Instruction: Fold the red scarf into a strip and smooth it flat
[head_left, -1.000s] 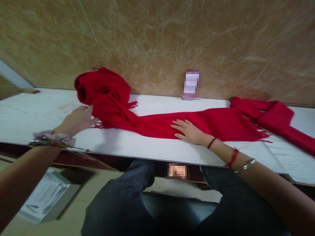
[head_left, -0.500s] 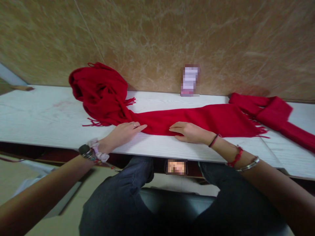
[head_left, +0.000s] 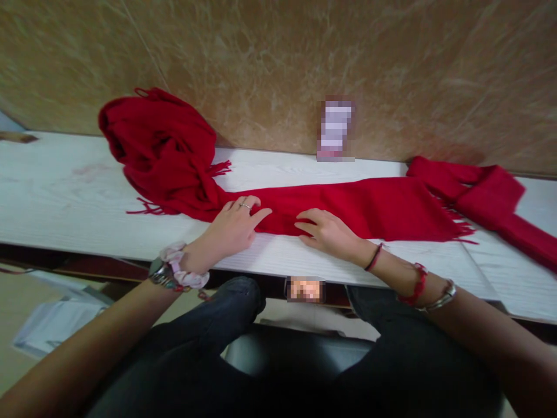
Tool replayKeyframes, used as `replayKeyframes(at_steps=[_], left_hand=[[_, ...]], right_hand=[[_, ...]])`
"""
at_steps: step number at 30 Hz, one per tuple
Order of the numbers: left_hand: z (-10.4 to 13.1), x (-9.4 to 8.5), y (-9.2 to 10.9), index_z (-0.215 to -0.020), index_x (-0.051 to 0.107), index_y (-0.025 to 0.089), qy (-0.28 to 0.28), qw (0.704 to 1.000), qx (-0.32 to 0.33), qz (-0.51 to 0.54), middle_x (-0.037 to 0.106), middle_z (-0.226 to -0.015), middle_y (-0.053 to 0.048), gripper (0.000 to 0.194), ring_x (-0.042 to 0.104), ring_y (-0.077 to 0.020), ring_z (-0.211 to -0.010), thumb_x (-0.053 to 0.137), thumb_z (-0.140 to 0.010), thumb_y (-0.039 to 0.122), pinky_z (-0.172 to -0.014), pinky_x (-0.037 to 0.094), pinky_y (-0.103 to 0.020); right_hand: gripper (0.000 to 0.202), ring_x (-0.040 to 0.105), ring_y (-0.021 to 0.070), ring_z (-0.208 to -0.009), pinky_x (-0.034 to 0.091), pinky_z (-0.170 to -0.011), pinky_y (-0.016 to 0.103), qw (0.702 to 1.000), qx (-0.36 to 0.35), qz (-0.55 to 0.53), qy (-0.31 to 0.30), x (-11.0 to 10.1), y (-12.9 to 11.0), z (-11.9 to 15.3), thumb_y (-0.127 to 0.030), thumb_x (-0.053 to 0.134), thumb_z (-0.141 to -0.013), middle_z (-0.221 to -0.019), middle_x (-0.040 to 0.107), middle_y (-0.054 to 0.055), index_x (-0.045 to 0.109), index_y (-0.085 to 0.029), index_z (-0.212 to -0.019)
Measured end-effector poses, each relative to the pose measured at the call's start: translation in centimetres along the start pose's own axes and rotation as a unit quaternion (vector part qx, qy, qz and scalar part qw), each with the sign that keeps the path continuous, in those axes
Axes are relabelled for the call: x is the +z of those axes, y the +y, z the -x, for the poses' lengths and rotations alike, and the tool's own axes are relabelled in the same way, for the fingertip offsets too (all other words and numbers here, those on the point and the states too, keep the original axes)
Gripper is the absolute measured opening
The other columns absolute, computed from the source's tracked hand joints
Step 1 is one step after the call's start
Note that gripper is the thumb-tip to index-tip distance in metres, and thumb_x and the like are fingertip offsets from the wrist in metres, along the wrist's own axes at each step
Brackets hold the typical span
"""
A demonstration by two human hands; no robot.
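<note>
A red scarf (head_left: 369,209) with fringed ends lies along the white wood-grain board. Its left part is bunched into a loose heap, while the middle and right part lie flat. My left hand (head_left: 237,226) rests on the scarf near the heap, fingers bent and thumb apart. Over the scarf's near edge, to the right, is my right hand (head_left: 328,232), palm down with its fingers apart. Neither hand grips the cloth. A strip of scarf shows between the two hands. What lies under the palms is hidden.
Another folded red cloth (head_left: 483,191) lies at the right, touching the fringe. A pixelated upright item (head_left: 335,128) leans on the marbled wall (head_left: 261,64) behind the white board (head_left: 270,261). Below the front edge are my knees and a pixelated small object (head_left: 305,289).
My left hand has moved right and slightly up along the scarf, its fingers now more bent and thumb spread. My right hand stays almost in place, fingers a bit wider. The view has shifted slightly.
</note>
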State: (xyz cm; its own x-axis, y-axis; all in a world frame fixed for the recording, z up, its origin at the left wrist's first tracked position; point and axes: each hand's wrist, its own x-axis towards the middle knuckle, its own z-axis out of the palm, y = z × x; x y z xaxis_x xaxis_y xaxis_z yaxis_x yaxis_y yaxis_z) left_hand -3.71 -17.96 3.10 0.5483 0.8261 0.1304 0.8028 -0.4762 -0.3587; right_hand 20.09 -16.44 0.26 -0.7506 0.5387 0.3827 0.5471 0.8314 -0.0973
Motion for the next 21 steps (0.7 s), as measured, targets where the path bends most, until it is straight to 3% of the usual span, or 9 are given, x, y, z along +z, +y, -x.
replayKeyframes(at_steps=[3,5,8,12,18,21], left_hand=[[-0.3,0.2,0.2,-0.107,0.059,0.016,0.002,0.999,0.033,0.001,0.059,-0.101,-0.012,0.034,0.057,-0.0236,-0.09,0.037,-0.081,0.009,-0.078,0.041,-0.037],[-0.4,0.4,0.2,-0.107,0.058,0.015,0.013,0.999,0.032,0.003,0.061,-0.096,-0.011,0.035,0.059,-0.0223,-0.083,0.034,-0.083,0.007,-0.073,0.043,-0.036],[-0.5,0.2,0.5,-0.107,0.057,0.017,0.034,0.998,0.042,-0.025,0.059,-0.101,-0.011,0.034,0.059,-0.0211,-0.084,0.033,-0.085,0.007,-0.069,0.043,-0.033],[-0.5,-0.2,1.4,-0.097,0.058,0.017,0.014,0.996,0.081,-0.044,0.059,-0.092,-0.008,0.026,0.059,-0.0202,-0.085,0.037,-0.085,0.007,-0.068,0.044,-0.031],[-0.2,-0.2,2.3,-0.095,0.058,0.016,0.063,0.997,0.04,-0.031,0.059,-0.091,-0.009,0.024,0.058,-0.0211,-0.086,0.038,-0.086,0.008,-0.068,0.045,-0.031],[-0.1,-0.4,2.4,-0.094,0.059,0.016,0.053,0.998,0.032,-0.016,0.059,-0.088,-0.009,0.025,0.058,-0.0209,-0.082,0.038,-0.084,0.007,-0.067,0.045,-0.032]], right_hand=[[0.024,0.056,0.022,-0.095,0.047,-0.084,0.037,1.0,-0.004,0.002,-0.018,-0.5,0.4,0.5,-0.024,0.048,-0.087,-0.104,0.062,0.012,0.067,-0.014,-0.099],[0.025,0.055,0.0222,-0.095,0.046,-0.082,0.037,1.0,-0.008,0.005,-0.017,-0.6,0.7,0.9,-0.024,0.046,-0.088,-0.103,0.061,0.012,0.066,-0.014,-0.099],[0.023,0.053,0.0235,-0.097,0.045,-0.08,0.039,0.999,-0.017,0.031,-0.006,-0.6,0.8,1.2,-0.024,0.047,-0.088,-0.102,0.061,0.012,0.067,-0.015,-0.098],[0.021,0.055,0.0214,-0.088,0.045,-0.076,0.035,0.998,-0.016,0.061,-0.023,-0.6,0.7,1.2,-0.024,0.049,-0.087,-0.096,0.062,0.011,0.067,-0.015,-0.094],[0.025,0.057,0.0183,-0.082,0.047,-0.072,0.031,0.996,-0.042,0.062,-0.052,-1.2,0.7,0.9,-0.017,0.041,-0.09,-0.091,0.064,0.01,0.065,-0.014,-0.097],[0.026,0.058,0.0181,-0.083,0.048,-0.071,0.031,0.996,-0.054,0.036,-0.054,-1.6,1.0,1.1,-0.013,0.041,-0.089,-0.092,0.064,0.01,0.063,-0.013,-0.103]])
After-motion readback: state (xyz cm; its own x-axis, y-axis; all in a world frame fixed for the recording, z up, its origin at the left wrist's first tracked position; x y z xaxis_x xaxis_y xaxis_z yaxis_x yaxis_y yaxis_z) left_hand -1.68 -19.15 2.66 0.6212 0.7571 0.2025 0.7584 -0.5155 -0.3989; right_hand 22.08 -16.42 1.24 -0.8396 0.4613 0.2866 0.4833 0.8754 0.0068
